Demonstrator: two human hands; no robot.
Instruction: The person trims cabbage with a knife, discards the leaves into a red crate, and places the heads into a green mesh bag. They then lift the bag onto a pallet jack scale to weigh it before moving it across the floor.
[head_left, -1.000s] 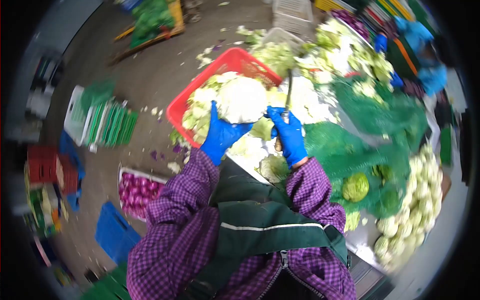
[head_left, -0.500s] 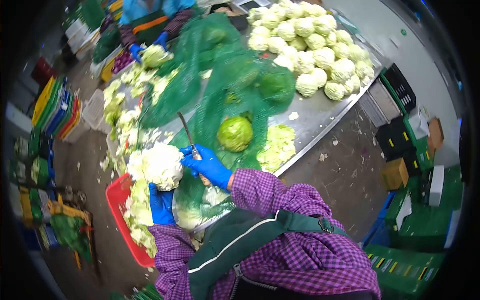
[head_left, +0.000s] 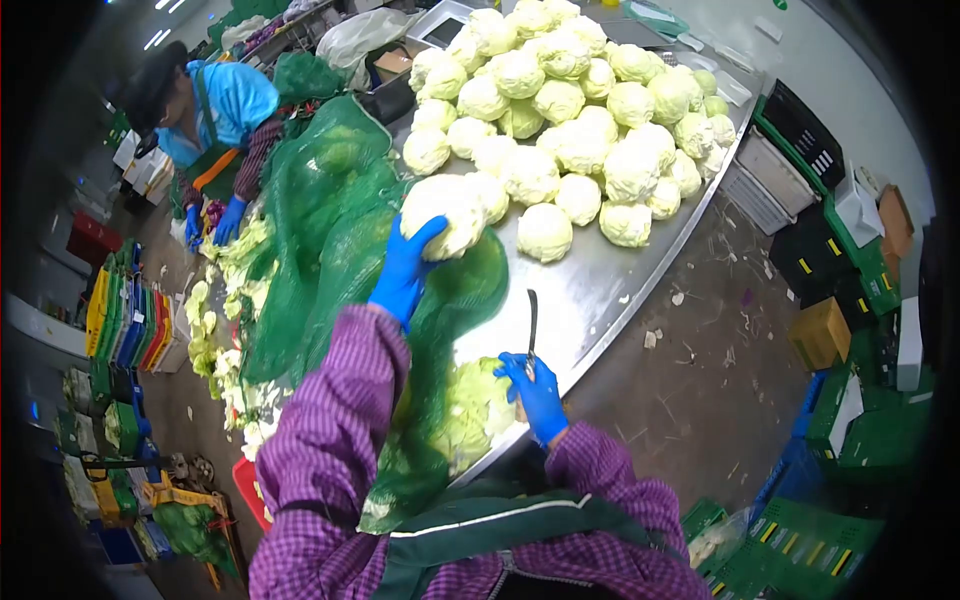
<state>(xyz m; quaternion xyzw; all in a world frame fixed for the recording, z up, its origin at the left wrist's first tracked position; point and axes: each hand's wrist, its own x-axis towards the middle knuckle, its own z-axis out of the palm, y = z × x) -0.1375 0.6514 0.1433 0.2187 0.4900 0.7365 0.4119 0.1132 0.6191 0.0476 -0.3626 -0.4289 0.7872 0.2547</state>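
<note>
In my gloved left hand (head_left: 405, 262) is a pale trimmed cabbage (head_left: 443, 214), raised over the near left side of the cabbage pile (head_left: 585, 140). My gloved right hand (head_left: 538, 398) is closed around the handle of a knife (head_left: 532, 322), whose dark, slightly curved blade points up and away from me. Just left of that hand, cut cabbage leaves (head_left: 470, 410) lie at the table's near edge. A green mesh sack (head_left: 325, 230) with cabbages inside stretches beneath my left forearm.
The metal table (head_left: 590, 300) has its edge on my right. Across to the left, a co-worker (head_left: 220, 110) in blue gloves handles produce among leaf scraps (head_left: 235, 285). A red bin (head_left: 248, 488) stands at my left; crates (head_left: 800, 540) and a cardboard box (head_left: 820, 333) stand at right.
My left hand has carried the cabbage forward and right to the pile. My right hand, still gripping the knife, has moved right. The view has shifted, and the co-worker's hands are lower.
</note>
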